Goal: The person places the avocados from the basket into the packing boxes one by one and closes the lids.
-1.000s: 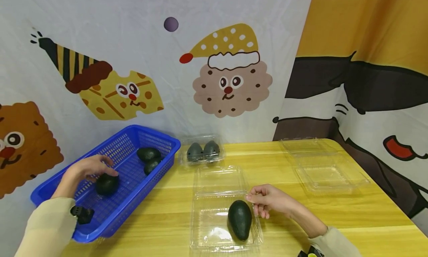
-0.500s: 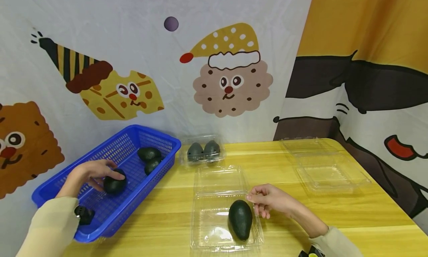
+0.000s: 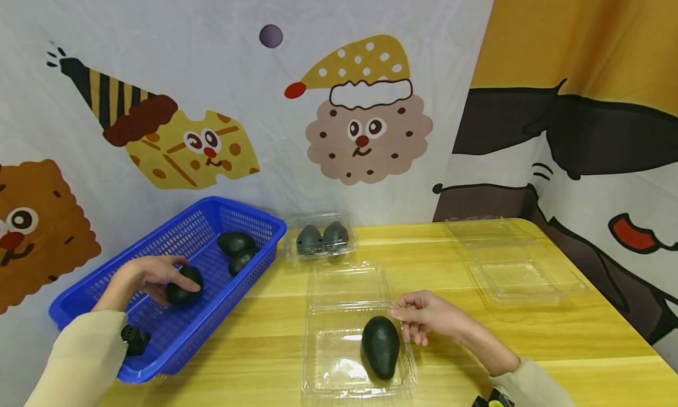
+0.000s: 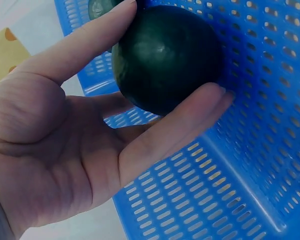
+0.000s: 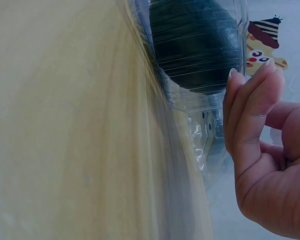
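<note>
In the blue basket, my left hand (image 3: 153, 276) holds a dark green avocado (image 3: 185, 286), thumb on one side and fingers on the other. Close up in the left wrist view, the avocado (image 4: 165, 57) sits between thumb and fingertips, near the basket's perforated wall. My right hand (image 3: 431, 316) pinches the right edge of an opened clear plastic clamshell container (image 3: 331, 360) with thumb and index finger; the other fingers hang loosely curled. A single avocado (image 3: 381, 348) lies in the right half of that container. In the right wrist view it shows through the ribbed plastic wall.
Two more avocados (image 3: 235, 243) lie at the far end of the blue basket (image 3: 206, 330). Behind stands a closed clear container (image 3: 320, 219) with two avocados in it. Another opened clear container (image 3: 514, 272) lies at the right of the wooden table (image 3: 450, 377). A printed cloth hangs behind.
My left hand has closed round the avocado and shifted it slightly to the right and farther back within the basket. The right hand and its container have stayed still.
</note>
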Demonstrator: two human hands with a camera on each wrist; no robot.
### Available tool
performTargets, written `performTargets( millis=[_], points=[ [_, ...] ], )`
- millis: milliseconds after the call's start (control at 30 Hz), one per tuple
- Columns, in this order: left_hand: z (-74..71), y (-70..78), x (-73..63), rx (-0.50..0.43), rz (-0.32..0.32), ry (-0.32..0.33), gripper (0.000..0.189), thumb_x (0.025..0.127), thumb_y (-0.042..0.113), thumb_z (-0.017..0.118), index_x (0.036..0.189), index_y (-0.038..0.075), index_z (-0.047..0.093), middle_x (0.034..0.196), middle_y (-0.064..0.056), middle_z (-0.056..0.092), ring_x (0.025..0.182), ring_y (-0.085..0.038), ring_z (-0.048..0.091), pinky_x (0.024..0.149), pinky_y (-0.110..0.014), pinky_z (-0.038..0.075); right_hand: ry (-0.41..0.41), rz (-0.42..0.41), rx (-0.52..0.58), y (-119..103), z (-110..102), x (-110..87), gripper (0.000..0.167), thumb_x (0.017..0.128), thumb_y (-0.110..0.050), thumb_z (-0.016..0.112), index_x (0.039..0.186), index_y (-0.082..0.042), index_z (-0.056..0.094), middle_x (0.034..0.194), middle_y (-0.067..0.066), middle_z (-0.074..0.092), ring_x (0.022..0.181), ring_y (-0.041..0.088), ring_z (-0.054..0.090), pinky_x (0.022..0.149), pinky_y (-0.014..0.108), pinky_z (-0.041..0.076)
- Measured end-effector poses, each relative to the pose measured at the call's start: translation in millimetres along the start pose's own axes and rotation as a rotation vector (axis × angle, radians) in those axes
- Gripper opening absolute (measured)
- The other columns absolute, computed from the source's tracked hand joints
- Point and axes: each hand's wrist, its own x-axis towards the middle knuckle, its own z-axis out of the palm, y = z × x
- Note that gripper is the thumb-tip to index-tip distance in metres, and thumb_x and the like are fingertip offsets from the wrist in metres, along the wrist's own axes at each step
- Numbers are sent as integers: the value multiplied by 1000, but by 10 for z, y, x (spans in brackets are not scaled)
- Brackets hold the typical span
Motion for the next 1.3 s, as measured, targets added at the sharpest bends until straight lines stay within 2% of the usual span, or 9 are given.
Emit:
performTargets(
  millis=[233, 500, 600, 800, 867, 1067, 1300],
  points=[
    [-24, 28, -3, 14, 51, 35, 101, 87, 24, 79, 150, -15, 11, 141, -50, 15, 114, -57, 55, 81, -51, 59, -2, -3, 0, -7, 2, -2, 33, 103, -22, 60, 101, 11, 57, 70, 7, 66, 50, 4, 56, 46, 18, 47],
    [-11, 67, -25, -37, 115, 91, 100, 89, 27, 77, 150, -16, 11, 138, -47, 25, 104, -39, 63, 80, -49, 59, -18, -10, 7, 14, -11, 4, 36, 103, -23, 60, 101, 13, 56, 70, 6, 67, 51, 4, 56, 46, 18, 48],
    [-5, 89, -58, -41, 142, 114, 98, 89, 28, 77, 150, -16, 13, 139, -46, 25, 105, -40, 62, 79, -49, 60, -20, -7, 8, 24, -18, 9, 37, 103, -23, 60, 102, 13, 56, 70, 5, 67, 51, 4, 56, 47, 18, 48],
    [23, 164, -121, -28, 156, 147, 103, 89, 34, 78, 152, -14, 12, 147, -46, 12, 109, -40, 62, 80, -47, 60, -14, 9, 6, 34, -23, 14, 31, 103, -23, 60, 101, 8, 59, 70, 4, 67, 51, 4, 57, 46, 18, 48],
    [43, 196, -136, -32, 168, 151, 103, 89, 35, 78, 152, -14, 12, 147, -46, 13, 109, -40, 62, 80, -47, 60, -10, 6, 1, 30, -17, 12, 30, 103, -23, 60, 101, 7, 59, 70, 5, 67, 51, 4, 56, 46, 18, 48],
    [92, 258, -151, -46, 191, 180, 101, 89, 37, 78, 151, -13, 17, 138, -42, 31, 102, -34, 65, 79, -46, 60, -1, 3, 1, 23, -3, 12, 29, 103, -22, 60, 100, 6, 60, 70, 5, 67, 50, 4, 56, 46, 18, 48],
    [138, 348, -185, -47, 219, 224, 100, 89, 38, 77, 151, -13, 18, 145, -43, 25, 99, -32, 66, 77, -44, 61, -6, 7, -4, 37, -15, 18, 29, 103, -24, 60, 100, 5, 60, 70, 4, 67, 50, 5, 56, 46, 19, 48]
  ],
)
